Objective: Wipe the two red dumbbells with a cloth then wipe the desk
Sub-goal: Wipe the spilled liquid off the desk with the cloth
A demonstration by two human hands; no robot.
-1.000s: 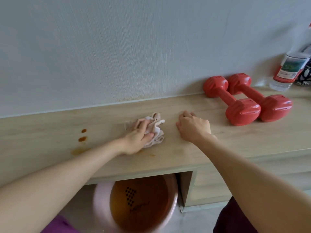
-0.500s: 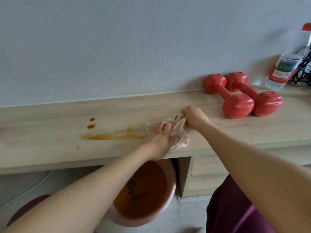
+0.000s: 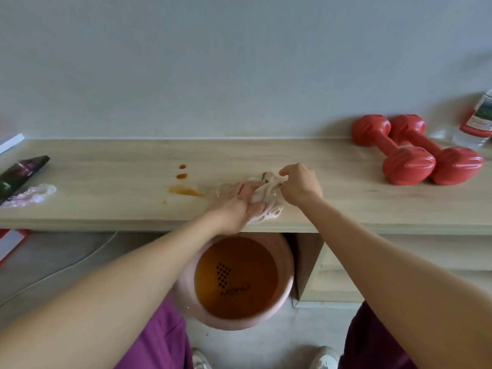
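1. A person's two bare forearms reach forward from the bottom of the view over a long, light wooden desk [image 3: 346, 187] that stands against a pale wall.
2. The left hand [image 3: 237, 202] lies on a crumpled, pale cloth [image 3: 266, 206] near the desk's front edge, fingers laid over the fabric and thumb alongside it, pressing it to the wood.
3. The right hand [image 3: 299, 185] is just beside the left, touching the far right side of the same cloth; its fingers are curled and pinch a fold of fabric.
4. The cloth carries small brown-orange marks near the right hand.
5. Just left of the cloth, an orange-brown smear [image 3: 185, 191] lies on the desk, with two small round drops [image 3: 182, 171] of the same colour behind it.
6. Two red dumbbells [image 3: 415, 150] lie side by side, touching, at the right end of the desk near the wall, well apart from the hands.
7. A clear plastic bottle [image 3: 475, 123] with a red and white label stands just right of the dumbbells, cut off by the frame edge.
8. At the far left of the desk lie a dark tube [image 3: 21, 173] and, in front of it, a pale crumpled wrapper [image 3: 29, 195].
9. Below the desk edge, under the hands, a pink basin [image 3: 288, 262] sits on the floor, holding brownish-orange liquid.
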